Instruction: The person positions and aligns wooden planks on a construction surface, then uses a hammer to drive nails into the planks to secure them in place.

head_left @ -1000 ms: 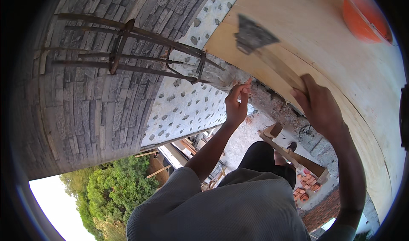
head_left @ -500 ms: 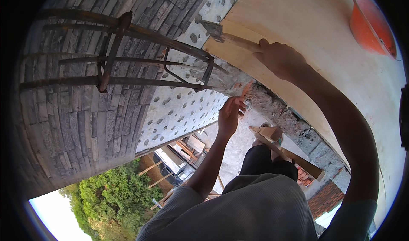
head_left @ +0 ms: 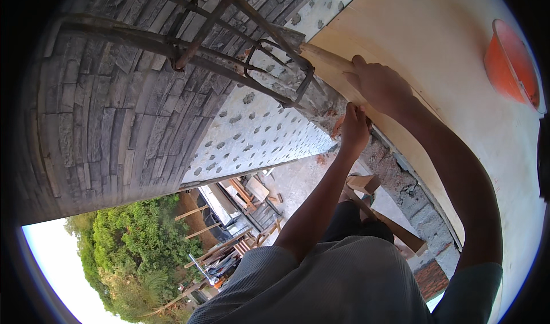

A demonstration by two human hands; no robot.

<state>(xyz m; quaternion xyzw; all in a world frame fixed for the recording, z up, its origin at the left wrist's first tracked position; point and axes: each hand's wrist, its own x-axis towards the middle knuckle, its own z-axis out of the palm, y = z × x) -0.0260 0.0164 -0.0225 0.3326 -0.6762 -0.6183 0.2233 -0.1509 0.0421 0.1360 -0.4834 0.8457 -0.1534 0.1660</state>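
My right hand [head_left: 382, 88] is closed round the wooden handle of a hammer [head_left: 325, 56]. The hammer's grey head lies toward the rebar cage and is partly hidden behind a bar. Just below, my left hand [head_left: 356, 130] has its fingers pinched together at the edge of the plywood sheet [head_left: 424, 55], over the rough masonry. Whatever sits between those fingers is hidden or too small to make out. Rusty steel bars tied into a rebar cage [head_left: 209, 26] stick out to the left of both hands.
An orange bucket [head_left: 511, 66] stands on the plywood at right. Stone cladding [head_left: 114, 112] and a white wall with grey dabs [head_left: 246, 126] fill the left. Below are a wooden beam [head_left: 404, 235], a broken masonry edge [head_left: 409, 181], stacked timber [head_left: 252, 192] and trees [head_left: 137, 238].
My left hand has moved up and right to the plywood's edge, close to the right hand, its fingers now pinched. The hammer stays in my right hand. The whole view has shifted slightly.
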